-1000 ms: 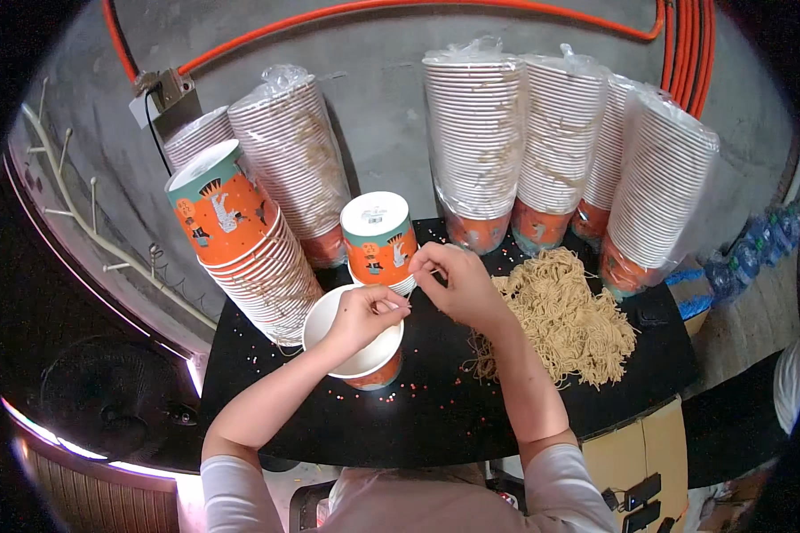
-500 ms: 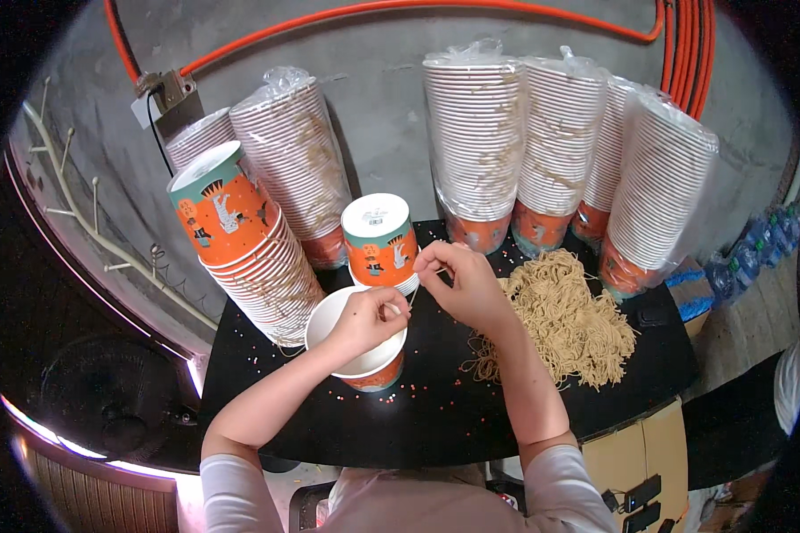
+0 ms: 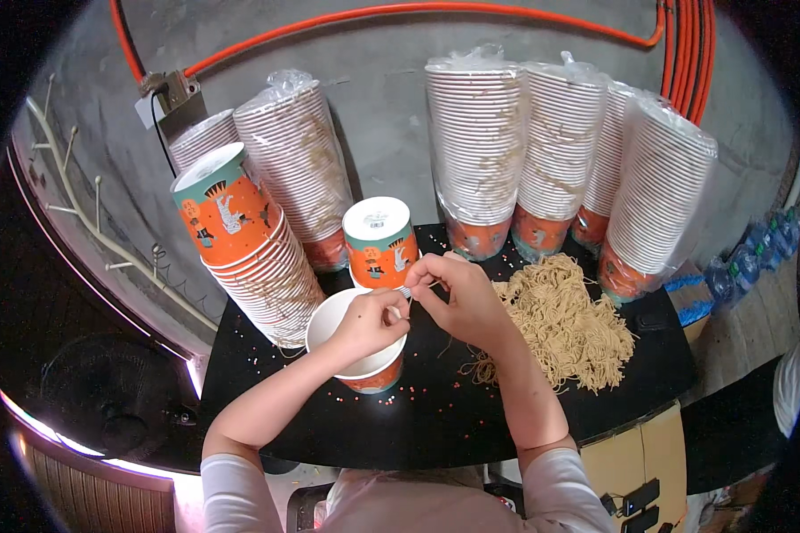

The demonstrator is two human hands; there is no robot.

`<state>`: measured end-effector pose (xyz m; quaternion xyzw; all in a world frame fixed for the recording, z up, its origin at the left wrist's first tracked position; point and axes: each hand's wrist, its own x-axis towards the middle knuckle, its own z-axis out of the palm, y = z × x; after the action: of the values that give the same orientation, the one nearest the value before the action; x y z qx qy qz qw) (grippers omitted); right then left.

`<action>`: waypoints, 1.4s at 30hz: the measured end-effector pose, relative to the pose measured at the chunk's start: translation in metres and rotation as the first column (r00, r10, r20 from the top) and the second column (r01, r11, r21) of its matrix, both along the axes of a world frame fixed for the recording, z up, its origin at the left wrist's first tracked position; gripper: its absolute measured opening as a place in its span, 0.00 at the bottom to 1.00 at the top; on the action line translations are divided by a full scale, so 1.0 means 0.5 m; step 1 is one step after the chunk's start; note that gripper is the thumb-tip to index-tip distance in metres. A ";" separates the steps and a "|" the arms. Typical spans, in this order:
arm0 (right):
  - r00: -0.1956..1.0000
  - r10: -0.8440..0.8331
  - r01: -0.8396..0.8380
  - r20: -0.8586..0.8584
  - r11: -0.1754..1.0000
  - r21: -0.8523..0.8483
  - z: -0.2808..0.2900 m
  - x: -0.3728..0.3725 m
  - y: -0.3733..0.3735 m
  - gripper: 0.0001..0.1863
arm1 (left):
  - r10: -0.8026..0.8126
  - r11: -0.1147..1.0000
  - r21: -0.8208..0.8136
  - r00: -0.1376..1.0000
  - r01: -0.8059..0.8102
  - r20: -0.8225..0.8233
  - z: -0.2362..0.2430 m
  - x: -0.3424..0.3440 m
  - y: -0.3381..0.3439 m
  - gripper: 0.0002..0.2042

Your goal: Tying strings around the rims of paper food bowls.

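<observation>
In front of me an upright paper bucket shows its white inside, with an orange printed outer wall. My left hand is over its right side, fingers closed in a pinch. Just to the right, my right hand pinches too, its fingertips close to the left ones. A thin pale cord shows faintly at the fingertips of both hands; most of it is hidden. Behind the hands stands a short stack of upside-down orange and green buckets. A tangled heap of tan cord lies right of my right forearm.
At the left a tall stack of upside-down buckets leans, tan cords hanging along its rims. Plastic-wrapped bucket stacks line the grey wall at the back. Small red and white beads are scattered over the black table.
My right hand has come slightly left and down, its fingertips now nearer my left hand's. The left hand stays over the bucket, still pinching.
</observation>
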<state>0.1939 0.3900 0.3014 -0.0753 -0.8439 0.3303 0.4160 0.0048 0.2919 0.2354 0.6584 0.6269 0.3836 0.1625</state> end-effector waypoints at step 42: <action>0.563 0.246 -0.778 -0.789 0.479 -0.405 0.082 0.296 0.081 0.05 | -0.056 0.997 0.036 0.983 0.063 -0.176 0.016 0.015 -0.009 0.04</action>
<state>0.3418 0.4303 0.3422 0.1611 -0.4214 0.7542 0.4772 0.0122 0.2876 0.2436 0.7110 0.6109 0.3322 0.1048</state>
